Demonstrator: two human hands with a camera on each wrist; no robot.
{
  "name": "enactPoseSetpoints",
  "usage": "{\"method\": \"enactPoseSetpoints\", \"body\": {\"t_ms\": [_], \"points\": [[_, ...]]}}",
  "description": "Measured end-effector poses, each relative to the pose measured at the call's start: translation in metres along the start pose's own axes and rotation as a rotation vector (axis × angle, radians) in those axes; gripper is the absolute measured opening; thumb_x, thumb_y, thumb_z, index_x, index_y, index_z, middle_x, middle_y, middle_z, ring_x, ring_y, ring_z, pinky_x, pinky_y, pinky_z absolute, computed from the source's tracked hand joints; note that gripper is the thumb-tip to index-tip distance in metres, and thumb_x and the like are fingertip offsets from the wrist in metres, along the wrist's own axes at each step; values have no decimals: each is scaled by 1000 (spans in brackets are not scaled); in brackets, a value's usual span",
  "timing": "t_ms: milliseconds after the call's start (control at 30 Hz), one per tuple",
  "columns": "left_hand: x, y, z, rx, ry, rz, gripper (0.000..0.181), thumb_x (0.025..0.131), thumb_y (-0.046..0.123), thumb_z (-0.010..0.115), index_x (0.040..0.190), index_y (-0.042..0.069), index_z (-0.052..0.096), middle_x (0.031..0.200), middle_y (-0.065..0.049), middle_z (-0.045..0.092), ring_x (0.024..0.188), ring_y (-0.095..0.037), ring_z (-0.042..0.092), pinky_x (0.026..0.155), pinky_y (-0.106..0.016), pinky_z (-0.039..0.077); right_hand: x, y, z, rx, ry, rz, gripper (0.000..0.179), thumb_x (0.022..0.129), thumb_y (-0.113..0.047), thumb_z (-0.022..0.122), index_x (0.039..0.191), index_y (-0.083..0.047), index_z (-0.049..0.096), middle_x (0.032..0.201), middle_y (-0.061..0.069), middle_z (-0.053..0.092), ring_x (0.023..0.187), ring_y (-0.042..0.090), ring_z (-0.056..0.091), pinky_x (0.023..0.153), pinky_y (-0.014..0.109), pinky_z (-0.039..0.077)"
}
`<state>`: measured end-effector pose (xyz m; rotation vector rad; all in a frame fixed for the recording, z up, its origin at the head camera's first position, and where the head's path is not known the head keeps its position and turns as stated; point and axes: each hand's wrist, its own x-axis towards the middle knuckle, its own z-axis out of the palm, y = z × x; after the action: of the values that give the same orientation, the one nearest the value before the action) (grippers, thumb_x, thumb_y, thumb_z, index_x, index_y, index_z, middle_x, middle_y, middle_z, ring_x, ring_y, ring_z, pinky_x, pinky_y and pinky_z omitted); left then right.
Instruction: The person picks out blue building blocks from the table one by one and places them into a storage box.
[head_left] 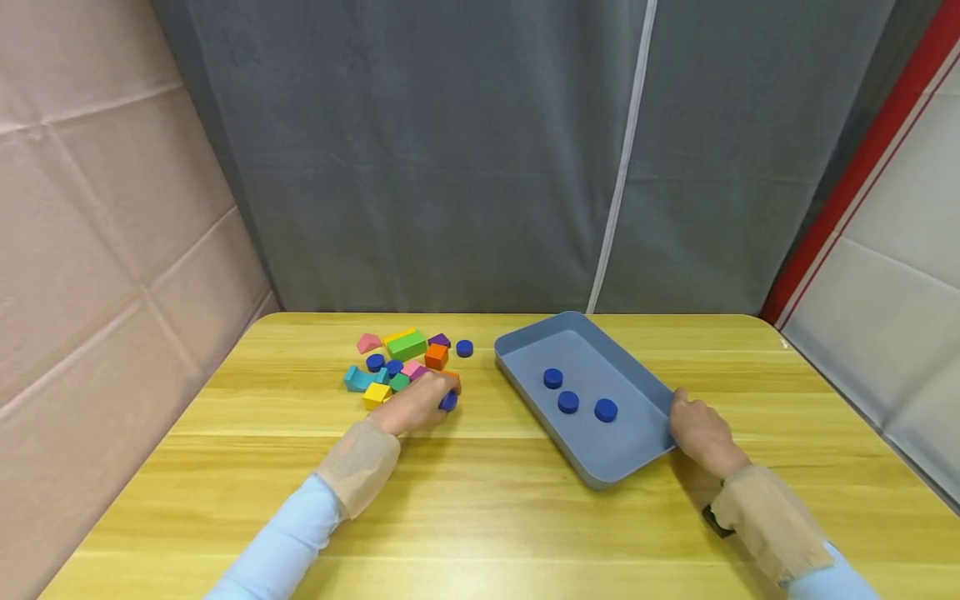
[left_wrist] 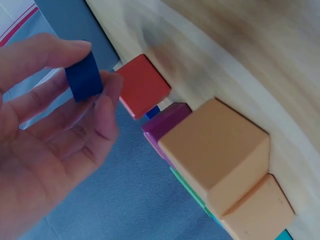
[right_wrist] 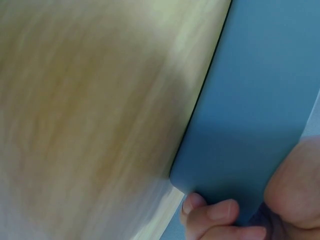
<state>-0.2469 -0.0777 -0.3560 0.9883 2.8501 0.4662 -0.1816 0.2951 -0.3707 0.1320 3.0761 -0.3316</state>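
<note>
Between thumb and fingers, my left hand (head_left: 417, 403) pinches a blue disc block (left_wrist: 84, 77), held at the right edge of a cluster of coloured blocks. My right hand (head_left: 705, 435) grips the near right corner of a grey-blue tray (head_left: 600, 454); in the right wrist view its fingers (right_wrist: 217, 215) press on the tray's outer wall (right_wrist: 240, 110). Inside the tray lie three blue discs, one of them the rightmost disc (head_left: 605, 410). Another blue disc (head_left: 464, 348) sits on the table between the cluster and the tray.
The cluster includes a green block (head_left: 407, 344), an orange block (head_left: 437, 357), a yellow block (head_left: 377, 396), a teal arch (head_left: 365, 379), a purple block (head_left: 439, 340) and two more blue discs. Behind the wooden table (head_left: 480, 533) hangs a grey curtain (head_left: 420, 167).
</note>
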Motion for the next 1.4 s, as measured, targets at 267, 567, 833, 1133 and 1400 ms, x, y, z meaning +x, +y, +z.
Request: {"method": "enactPoseSetpoints", "body": {"t_ms": [267,567,833,1133,1400], "points": [[5,4,-3,-24,52,41,25,76,1,67,99,-4,60,90,-10,61,76,-19,54,79,-33,49,0,1,1,-5,-4,5,21,85,7,26,102,16,34,76,34,52,66,42,55,48,44,43],[16,13,-7,-42,131,43,29,76,3,67,102,-5,58,93,-13,58,81,-22,53,80,-34,48,1,1,1,-4,-13,19,22,86,6,26,103,17,34,79,36,52,68,44,55,49,44,44],[26,24,-10,-38,147,-20,30,77,8,68,104,-2,57,95,-14,55,84,-23,51,80,-34,48,1,2,2,7,-10,18,22,87,6,24,102,16,35,80,36,52,69,45,55,50,46,44],[40,33,-12,-32,227,17,27,78,8,66,102,-2,57,91,-14,54,80,-23,52,75,-31,49,1,1,1,15,-8,20,22,86,6,25,103,16,36,80,36,52,70,45,55,50,46,44],[56,43,-14,-99,246,-7,32,78,8,66,106,-3,56,97,-17,53,86,-27,54,80,-35,49,1,0,0,6,-8,17,23,85,6,26,104,17,35,80,36,52,69,45,55,50,45,44]]}}
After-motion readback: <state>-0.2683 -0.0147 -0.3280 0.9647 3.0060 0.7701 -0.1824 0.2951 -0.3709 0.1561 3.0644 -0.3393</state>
